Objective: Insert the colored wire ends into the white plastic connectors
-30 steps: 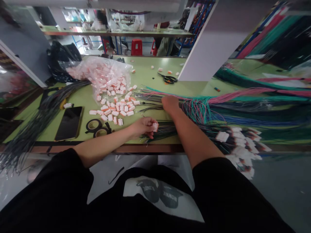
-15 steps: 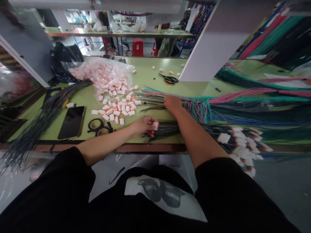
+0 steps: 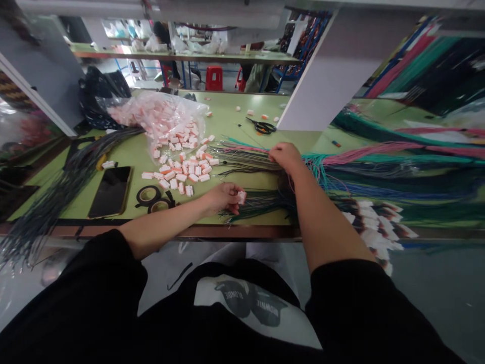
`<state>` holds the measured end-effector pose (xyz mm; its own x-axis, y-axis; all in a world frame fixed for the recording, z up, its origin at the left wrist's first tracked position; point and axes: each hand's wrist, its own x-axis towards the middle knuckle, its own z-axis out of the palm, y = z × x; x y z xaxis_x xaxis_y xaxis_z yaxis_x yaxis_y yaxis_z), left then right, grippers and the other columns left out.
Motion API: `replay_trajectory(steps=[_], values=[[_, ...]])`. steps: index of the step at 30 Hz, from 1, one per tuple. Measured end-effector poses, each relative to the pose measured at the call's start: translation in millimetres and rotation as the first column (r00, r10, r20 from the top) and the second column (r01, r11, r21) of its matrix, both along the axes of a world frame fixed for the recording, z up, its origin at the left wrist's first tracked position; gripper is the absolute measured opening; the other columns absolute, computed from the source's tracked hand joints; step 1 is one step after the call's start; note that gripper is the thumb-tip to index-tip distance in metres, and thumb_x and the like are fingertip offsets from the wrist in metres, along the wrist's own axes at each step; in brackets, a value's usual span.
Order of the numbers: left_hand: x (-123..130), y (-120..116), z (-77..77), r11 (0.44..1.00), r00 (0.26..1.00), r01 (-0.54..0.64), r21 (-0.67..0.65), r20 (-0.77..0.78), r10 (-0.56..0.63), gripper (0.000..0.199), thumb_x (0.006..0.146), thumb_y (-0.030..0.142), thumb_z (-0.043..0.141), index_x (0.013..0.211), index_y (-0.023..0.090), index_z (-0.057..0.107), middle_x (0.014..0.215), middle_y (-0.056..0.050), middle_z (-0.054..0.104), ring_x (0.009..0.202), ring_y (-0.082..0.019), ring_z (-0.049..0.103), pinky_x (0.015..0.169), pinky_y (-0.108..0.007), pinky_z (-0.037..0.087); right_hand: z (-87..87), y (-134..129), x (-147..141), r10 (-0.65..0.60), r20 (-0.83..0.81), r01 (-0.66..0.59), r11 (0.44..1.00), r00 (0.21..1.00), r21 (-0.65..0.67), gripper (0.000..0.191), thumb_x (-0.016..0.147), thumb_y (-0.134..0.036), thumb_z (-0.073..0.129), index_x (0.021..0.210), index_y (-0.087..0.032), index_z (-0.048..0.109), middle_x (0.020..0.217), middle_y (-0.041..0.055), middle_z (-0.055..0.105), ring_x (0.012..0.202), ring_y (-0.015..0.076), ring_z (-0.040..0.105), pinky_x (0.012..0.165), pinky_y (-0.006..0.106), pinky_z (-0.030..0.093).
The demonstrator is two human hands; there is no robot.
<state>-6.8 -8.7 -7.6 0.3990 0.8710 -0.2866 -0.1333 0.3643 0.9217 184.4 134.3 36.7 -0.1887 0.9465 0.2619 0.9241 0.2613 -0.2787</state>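
My left hand (image 3: 226, 197) is closed around a small white-and-orange connector housing (image 3: 241, 197), which shows at the fingertips. Farther right, my right hand (image 3: 286, 155) pinches a thin dark wire (image 3: 254, 138) whose free end points up and left over the table. Beneath that hand lie bundles of grey and black wires (image 3: 246, 164), with pink and green wires (image 3: 316, 164) beside them. Dark green wires (image 3: 261, 200) with metal tips spread just right of my left hand. A loose pile of the same connector housings (image 3: 185, 169) sits beyond my left forearm.
A clear plastic bag (image 3: 159, 108) spills more housings. Black tape rolls (image 3: 148, 194) and a phone (image 3: 109, 192) lie left, near grey wires (image 3: 87, 162). Black-handled scissors (image 3: 263, 126) lie by the white upright panel (image 3: 310, 76). Finished-looking white connectors (image 3: 375, 222) cluster at the right table edge.
My right hand has moved right and slightly up from the bundle, and a single wire now stretches from its fingers. My left hand stays nearly still with the connector housing.
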Motion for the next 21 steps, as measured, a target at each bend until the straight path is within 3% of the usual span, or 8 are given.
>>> replay_trajectory(steps=[2,5,9,13,16,21], values=[[-0.1,0.5,-0.4,1.000,1.000,0.006,-0.001,0.004,-0.006,0.015,0.075,0.006,0.058,0.083,0.013,0.047,0.059,0.005,0.055,0.038,-0.005,0.050,0.043,-0.020,0.047,2.5,-8.3,-4.8,0.050,-0.201,-0.072,0.992,0.978,-0.101,0.025,0.070,-0.022,0.048,0.081,-0.012,0.068,0.067,0.0039,0.064,0.061,0.0135,0.052,0.058,0.024,0.038],[-0.6,0.6,0.1,1.000,1.000,0.001,-0.001,0.014,-0.001,0.016,0.075,0.008,0.060,0.082,0.013,0.046,0.059,0.006,0.054,0.040,-0.004,0.050,0.045,-0.019,0.048,6.5,-28.6,-19.9,0.233,-0.399,-0.328,0.925,0.887,-0.189,0.029,0.071,-0.028,0.051,0.089,-0.014,0.068,0.068,0.0005,0.064,0.061,0.0106,0.051,0.060,0.022,0.038],[-2.0,0.2,2.0,0.999,0.998,-0.041,-0.008,0.043,0.041,0.017,0.075,0.005,0.057,0.086,0.014,0.046,0.061,0.006,0.053,0.043,-0.004,0.051,0.047,-0.020,0.048,8.3,-65.5,-34.8,0.416,-0.500,-0.574,0.791,0.759,-0.214,0.029,0.072,-0.038,0.053,0.086,-0.017,0.068,0.071,0.0006,0.066,0.062,0.0106,0.053,0.062,0.023,0.040],[-3.2,0.4,2.9,0.996,0.993,-0.083,-0.026,0.085,0.085,0.020,0.075,0.003,0.055,0.089,0.014,0.047,0.063,0.005,0.053,0.046,-0.005,0.052,0.051,-0.022,0.049,3.4,-97.8,-26.5,0.496,-0.538,-0.665,0.727,0.682,-0.173,0.027,0.072,-0.041,0.056,0.080,-0.018,0.069,0.077,0.0021,0.068,0.072,0.0145,0.058,0.069,0.027,0.042],[-4.3,0.3,3.9,0.998,0.992,-0.063,-0.031,0.110,0.067,0.021,0.074,0.005,0.059,0.088,0.014,0.047,0.064,0.004,0.055,0.048,-0.005,0.053,0.053,-0.022,0.049,-3.7,-112.4,-15.4,0.484,-0.530,-0.621,0.776,0.696,-0.107,0.024,0.074,-0.038,0.054,0.078,-0.019,0.069,0.079,0.0026,0.068,0.075,0.0157,0.059,0.071,0.028,0.042],[-6.0,-0.5,6.7,0.998,0.991,-0.042,-0.045,0.124,0.047,0.022,0.073,0.005,0.060,0.089,0.013,0.048,0.064,0.004,0.055,0.049,-0.006,0.054,0.053,-0.023,0.049,-15.3,-125.0,-12.8,0.371,-0.426,-0.413,0.911,0.825,-0.007,0.019,0.074,-0.029,0.052,0.070,-0.018,0.066,0.068,0.0021,0.064,0.064,0.0138,0.054,0.062,0.026,0.039]])
